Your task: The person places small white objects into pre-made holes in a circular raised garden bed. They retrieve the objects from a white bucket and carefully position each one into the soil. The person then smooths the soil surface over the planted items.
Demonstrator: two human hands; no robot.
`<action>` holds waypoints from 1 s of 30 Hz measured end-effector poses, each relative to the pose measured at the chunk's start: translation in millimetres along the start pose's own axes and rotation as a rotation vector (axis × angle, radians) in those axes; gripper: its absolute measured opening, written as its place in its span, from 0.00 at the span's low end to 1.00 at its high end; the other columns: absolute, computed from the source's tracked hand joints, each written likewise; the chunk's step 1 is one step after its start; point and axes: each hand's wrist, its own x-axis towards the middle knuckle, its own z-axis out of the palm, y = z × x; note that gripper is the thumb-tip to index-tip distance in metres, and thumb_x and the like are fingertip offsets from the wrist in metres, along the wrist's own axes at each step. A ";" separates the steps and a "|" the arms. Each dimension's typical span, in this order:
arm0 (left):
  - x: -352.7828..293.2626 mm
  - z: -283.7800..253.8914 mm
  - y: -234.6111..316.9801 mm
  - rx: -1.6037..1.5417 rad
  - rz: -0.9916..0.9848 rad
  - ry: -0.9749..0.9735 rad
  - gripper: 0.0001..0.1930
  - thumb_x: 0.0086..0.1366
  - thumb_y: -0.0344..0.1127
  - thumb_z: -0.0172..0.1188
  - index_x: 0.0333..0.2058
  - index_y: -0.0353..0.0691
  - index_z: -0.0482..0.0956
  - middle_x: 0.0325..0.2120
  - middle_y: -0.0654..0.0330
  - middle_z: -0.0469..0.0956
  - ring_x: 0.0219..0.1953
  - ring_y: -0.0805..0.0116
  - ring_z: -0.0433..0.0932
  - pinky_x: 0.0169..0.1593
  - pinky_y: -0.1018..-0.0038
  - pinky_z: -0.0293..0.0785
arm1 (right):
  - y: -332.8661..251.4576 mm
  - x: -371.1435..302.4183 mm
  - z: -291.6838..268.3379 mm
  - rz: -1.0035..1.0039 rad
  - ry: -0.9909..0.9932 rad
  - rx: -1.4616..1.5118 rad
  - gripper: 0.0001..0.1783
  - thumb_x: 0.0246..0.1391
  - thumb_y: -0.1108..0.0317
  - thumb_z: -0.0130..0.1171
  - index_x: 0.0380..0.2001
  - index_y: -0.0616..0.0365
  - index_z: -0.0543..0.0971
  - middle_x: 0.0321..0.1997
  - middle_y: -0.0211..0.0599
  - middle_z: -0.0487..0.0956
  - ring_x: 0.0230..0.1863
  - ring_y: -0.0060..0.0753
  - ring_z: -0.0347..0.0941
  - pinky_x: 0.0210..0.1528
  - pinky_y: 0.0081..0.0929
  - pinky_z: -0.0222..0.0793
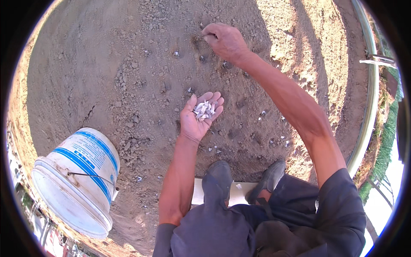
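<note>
My left hand (192, 124) is held palm up and cupped around a small heap of pale, purplish-white garlic cloves (204, 110). Farther out and to the right, my right hand (226, 40) is low over the brown soil (171, 25), its thumb and fingers closed in a pinch. Whatever is between those fingertips is hidden. Single cloves are set in small hollows around it, among them one garlic clove (176, 53) to the left of that hand. Several more pale bits are scattered near my feet.
A white bucket with blue bands (85, 150) and a wire handle stands at the left. My dark shoes (218, 175) are by a pale board (198, 192). A pale curved rail (368, 107) borders the soil at the right, with green netting (383, 145) beyond.
</note>
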 end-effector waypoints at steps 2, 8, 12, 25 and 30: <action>0.3 1.5 1.2 0.018 0.018 -0.001 0.26 0.73 0.47 0.42 0.52 0.27 0.71 0.53 0.41 0.74 0.58 0.43 0.71 0.59 0.49 0.72 | -27.9 -55.3 -17.4 0.050 -0.146 0.181 0.07 0.51 0.69 0.64 0.34 0.56 0.81 0.35 0.41 0.81 0.37 0.41 0.80 0.39 0.33 0.77; 6.2 -10.8 -0.6 -0.002 0.019 -0.127 0.27 0.73 0.50 0.39 0.53 0.29 0.72 0.53 0.43 0.75 0.53 0.52 0.77 0.53 0.56 0.78 | -88.3 -159.3 -31.3 0.065 -0.239 0.188 0.11 0.47 0.68 0.64 0.36 0.55 0.79 0.33 0.42 0.77 0.35 0.46 0.78 0.35 0.37 0.77; 6.2 -11.7 0.7 -0.040 -0.013 -0.133 0.27 0.73 0.49 0.40 0.52 0.29 0.73 0.53 0.43 0.74 0.53 0.51 0.76 0.49 0.58 0.80 | -96.5 -165.3 -23.1 0.042 -0.243 0.066 0.11 0.48 0.70 0.58 0.37 0.57 0.74 0.38 0.45 0.75 0.36 0.50 0.77 0.35 0.41 0.76; -10.0 -5.3 0.2 0.013 -0.059 -0.065 0.22 0.71 0.43 0.43 0.50 0.30 0.74 0.50 0.47 0.77 0.53 0.53 0.76 0.58 0.53 0.73 | -93.9 -160.3 -37.8 -0.091 -0.337 -0.046 0.07 0.49 0.73 0.56 0.33 0.62 0.73 0.34 0.47 0.77 0.32 0.49 0.78 0.35 0.38 0.78; -37.1 3.9 47.9 -0.124 0.070 -0.071 0.18 0.71 0.39 0.45 0.49 0.30 0.75 0.52 0.42 0.75 0.57 0.45 0.73 0.46 0.59 0.83 | -93.6 -101.2 -57.0 0.484 -0.258 0.473 0.06 0.53 0.70 0.59 0.32 0.61 0.79 0.28 0.44 0.82 0.32 0.42 0.80 0.36 0.33 0.77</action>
